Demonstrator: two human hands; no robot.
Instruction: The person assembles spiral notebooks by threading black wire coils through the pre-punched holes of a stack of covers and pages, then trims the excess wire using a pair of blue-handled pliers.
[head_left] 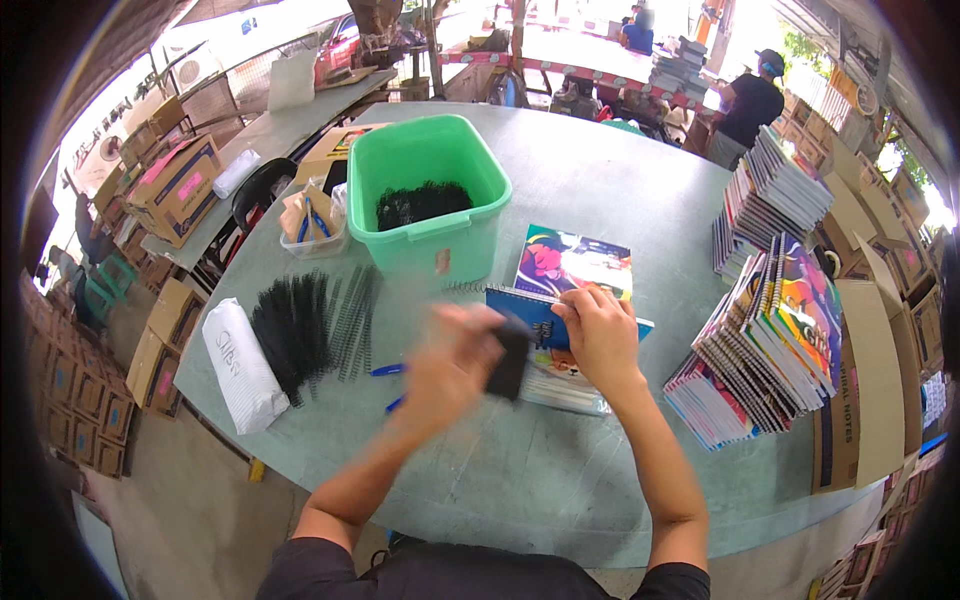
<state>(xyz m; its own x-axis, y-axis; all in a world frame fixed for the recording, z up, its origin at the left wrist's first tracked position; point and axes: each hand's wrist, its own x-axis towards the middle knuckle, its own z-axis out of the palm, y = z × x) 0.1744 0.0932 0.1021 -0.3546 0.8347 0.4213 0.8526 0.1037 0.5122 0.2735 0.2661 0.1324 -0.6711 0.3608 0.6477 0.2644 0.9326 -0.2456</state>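
Observation:
My right hand (603, 335) is closed on a blue notebook (512, 306), held tilted over a small pile of notebooks (565, 390). A thin dark spiral coil (466, 288) sticks out to the left from its upper edge. Smeared by motion, my left hand (445, 365) is just left of the notebook, its fingers unclear. Against it shows a blurred black flat piece (513, 358); whether the hand holds it I cannot tell. A notebook with a colourful cover (575, 262) lies just beyond. Near my left hand lies a blue-handled tool (388, 370), partly hidden.
A green tub (430, 245) holds black coils (425, 204). More loose coils (290, 330) lie left, beside a white wrapped bundle (243, 368) and a clear container (315, 243). Stacked spiral notebooks (760, 345) and an open carton (865, 400) stand right. Another person (752, 110) stands beyond the table.

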